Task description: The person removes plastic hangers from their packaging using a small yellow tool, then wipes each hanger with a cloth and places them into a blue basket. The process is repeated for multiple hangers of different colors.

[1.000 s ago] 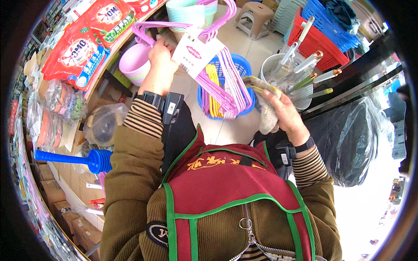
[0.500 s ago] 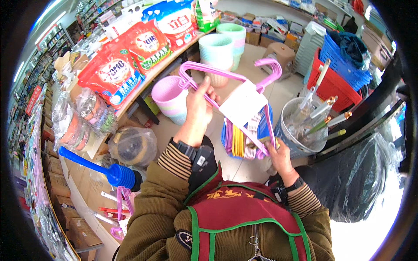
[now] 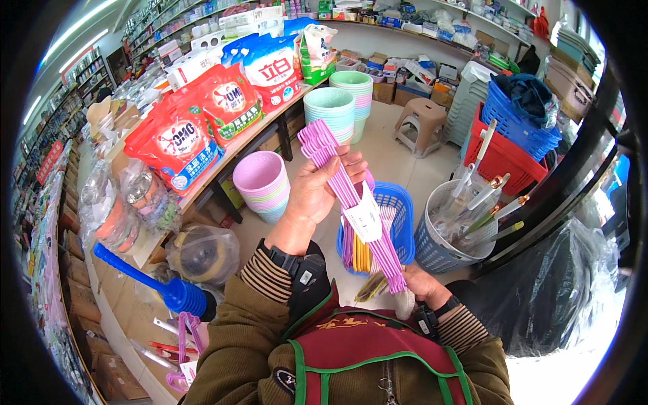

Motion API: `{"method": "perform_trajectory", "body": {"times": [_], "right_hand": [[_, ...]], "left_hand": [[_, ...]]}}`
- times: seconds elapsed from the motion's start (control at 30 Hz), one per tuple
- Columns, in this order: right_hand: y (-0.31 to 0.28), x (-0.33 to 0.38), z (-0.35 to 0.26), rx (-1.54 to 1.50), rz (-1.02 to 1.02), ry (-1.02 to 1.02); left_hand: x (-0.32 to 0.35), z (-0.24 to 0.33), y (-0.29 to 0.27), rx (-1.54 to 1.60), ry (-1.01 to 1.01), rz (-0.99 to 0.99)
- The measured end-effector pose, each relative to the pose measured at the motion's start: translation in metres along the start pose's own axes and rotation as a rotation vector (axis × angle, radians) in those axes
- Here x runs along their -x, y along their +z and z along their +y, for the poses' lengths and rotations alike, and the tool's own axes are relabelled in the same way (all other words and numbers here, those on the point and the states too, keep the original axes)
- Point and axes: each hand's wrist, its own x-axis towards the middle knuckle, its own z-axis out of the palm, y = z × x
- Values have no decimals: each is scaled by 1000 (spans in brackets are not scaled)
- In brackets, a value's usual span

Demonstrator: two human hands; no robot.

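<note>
A bundle of pink plastic clothes hangers (image 3: 341,183) with a white card sleeve (image 3: 365,221) round its middle is tilted edge-on in front of me. My left hand (image 3: 314,192) is wrapped round it just below the hooks. At its lower end my right hand (image 3: 426,287) is closed on a soft greyish-brown cloth-like thing (image 3: 405,305), partly hidden, beside the hanger tips. Beneath the bundle stands a blue plastic basket (image 3: 403,202) holding yellow, purple and striped pink-white hangers (image 3: 360,252).
Stacked pink buckets (image 3: 262,173) and green buckets (image 3: 329,106) stand beside a shelf of detergent bags (image 3: 185,142). On the right are a grey bin (image 3: 432,229) of long-handled items and red and blue baskets (image 3: 503,145). A blue plunger (image 3: 155,277) lies at lower left.
The hanger bundle has turned from its broad side to edge-on, its hooks swinging to the upper left. My right hand has come down and nearer to me.
</note>
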Motion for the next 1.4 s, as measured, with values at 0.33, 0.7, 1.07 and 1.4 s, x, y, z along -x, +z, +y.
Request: {"method": "perform_trajectory", "body": {"times": [0.33,0.7,1.07,1.4], "right_hand": [[-4,-6,13,167,-65,-89],[8,39,-149,395,852,-768],[54,28,-224,946,906,-1188],[45,43,-232,918,432,-1259]], "left_hand": [[1,-4,15,-68,-46,30],[19,-36,42,-346,-96,-39],[41,-60,59,-425,-233,-103],[43,-64,55,-590,-255,-177]]}}
